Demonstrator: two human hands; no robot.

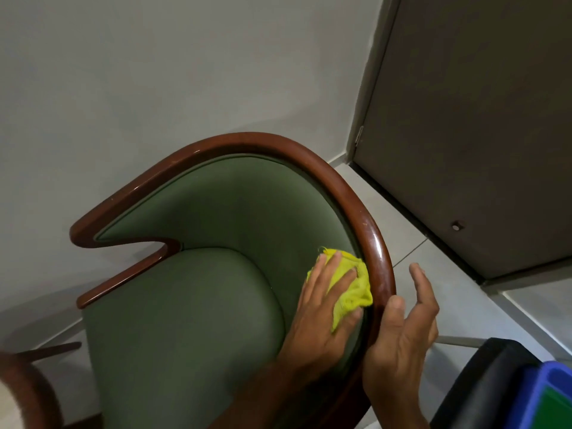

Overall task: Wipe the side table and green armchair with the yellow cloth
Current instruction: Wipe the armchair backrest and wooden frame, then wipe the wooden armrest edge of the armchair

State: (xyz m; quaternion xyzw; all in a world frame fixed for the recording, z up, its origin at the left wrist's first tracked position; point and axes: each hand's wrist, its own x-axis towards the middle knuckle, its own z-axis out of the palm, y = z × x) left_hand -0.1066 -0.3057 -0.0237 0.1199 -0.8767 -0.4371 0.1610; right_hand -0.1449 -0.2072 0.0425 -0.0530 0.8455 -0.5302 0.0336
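The green armchair (192, 305) with a curved brown wooden rim (349, 193) fills the middle of the view. My left hand (322, 317) presses the crumpled yellow cloth (349, 289) flat against the inner padding of the chair's right side, just below the rim. My right hand (405, 329) is outside the chair. Its thumb rests on the wooden rim and its fingers are spread, holding nothing. At the bottom left corner a round piece with a brown wooden edge (37, 388) shows partly; it may be the side table.
A grey wall stands behind the chair, and a dark door (470, 134) is at the right above the tiled floor (448, 280). A black object (483, 376) and a blue bin (544, 394) sit at the bottom right.
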